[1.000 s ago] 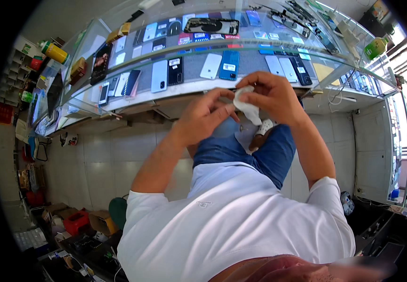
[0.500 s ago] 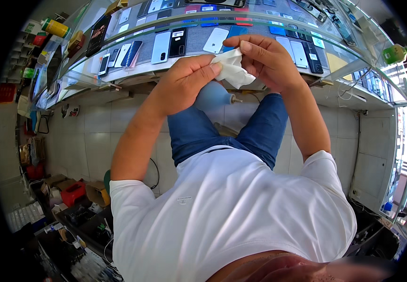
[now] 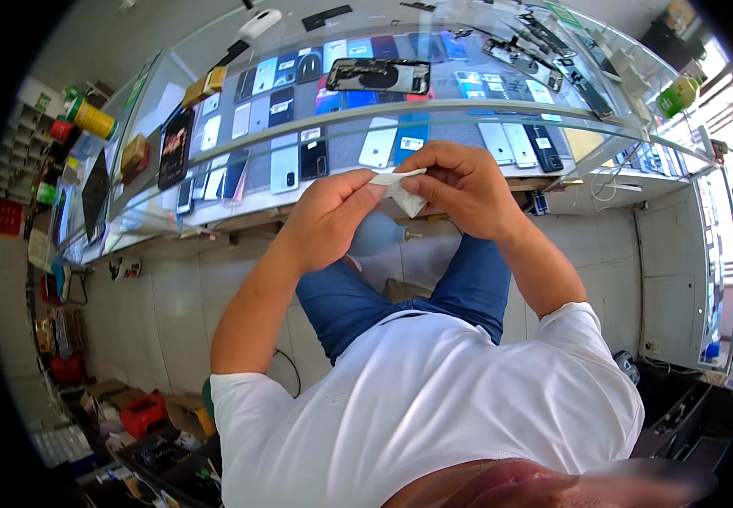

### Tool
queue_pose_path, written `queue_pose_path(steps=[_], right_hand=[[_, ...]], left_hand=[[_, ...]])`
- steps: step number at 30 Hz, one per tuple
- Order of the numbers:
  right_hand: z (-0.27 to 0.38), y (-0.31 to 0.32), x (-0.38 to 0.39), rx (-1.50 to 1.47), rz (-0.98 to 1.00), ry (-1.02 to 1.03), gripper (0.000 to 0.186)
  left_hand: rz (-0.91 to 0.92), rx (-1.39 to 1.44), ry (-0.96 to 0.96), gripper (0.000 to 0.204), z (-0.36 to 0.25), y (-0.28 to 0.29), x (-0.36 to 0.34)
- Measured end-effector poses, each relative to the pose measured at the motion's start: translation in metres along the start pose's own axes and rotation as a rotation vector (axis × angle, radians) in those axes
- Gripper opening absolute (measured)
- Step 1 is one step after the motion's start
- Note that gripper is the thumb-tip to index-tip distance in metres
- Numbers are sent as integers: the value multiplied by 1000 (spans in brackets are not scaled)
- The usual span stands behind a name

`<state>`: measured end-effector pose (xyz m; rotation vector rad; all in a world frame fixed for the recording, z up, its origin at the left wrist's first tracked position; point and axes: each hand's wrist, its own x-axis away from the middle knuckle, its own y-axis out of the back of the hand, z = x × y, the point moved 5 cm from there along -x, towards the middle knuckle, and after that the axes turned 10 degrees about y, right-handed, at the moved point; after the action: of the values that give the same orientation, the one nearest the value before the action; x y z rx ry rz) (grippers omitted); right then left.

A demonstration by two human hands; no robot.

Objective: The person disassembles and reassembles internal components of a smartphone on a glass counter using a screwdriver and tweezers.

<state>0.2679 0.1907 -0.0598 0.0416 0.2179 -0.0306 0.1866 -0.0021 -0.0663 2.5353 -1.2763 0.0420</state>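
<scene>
A folded white tissue (image 3: 403,198) stretches between my hands in front of the display case. My left hand (image 3: 330,215) pinches its left end between thumb and fingers. Below that hand hangs a blue-grey rubber air blower (image 3: 376,234), its metal nozzle pointing right. It seems held by the left hand's lower fingers, which are hidden behind the hand. My right hand (image 3: 465,185) grips the tissue's right upper edge between thumb and bent forefinger. Just past my hands a white phone (image 3: 377,142) and a blue phone (image 3: 411,140) lie in the case.
The glass case's front edge (image 3: 502,182) runs beyond my hands. Several phones fill its shelf, and an opened phone housing (image 3: 379,76) lies on top. A yellow can (image 3: 91,117) stands at left, a green bottle (image 3: 678,97) at right. Boxes and a red container (image 3: 142,413) sit lower left.
My right fingers, raised and loosely apart before, now close on the tissue, which is pulled flatter between both hands. The view has tilted, showing more of the case top.
</scene>
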Motion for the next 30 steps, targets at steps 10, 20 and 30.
queue_pose_path(steps=[10, 20, 30], right_hand=[[42, 133, -50, 1393, -321, 517, 27], [54, 13, -35, 820, 30, 833, 71], [39, -35, -30, 1145, 213, 1080, 90]], left_hand=[[-30, 118, -117, 69, -16, 31, -15], [-164, 324, 50, 96, -26, 18, -36], [-19, 789, 153, 97, -12, -9, -26]])
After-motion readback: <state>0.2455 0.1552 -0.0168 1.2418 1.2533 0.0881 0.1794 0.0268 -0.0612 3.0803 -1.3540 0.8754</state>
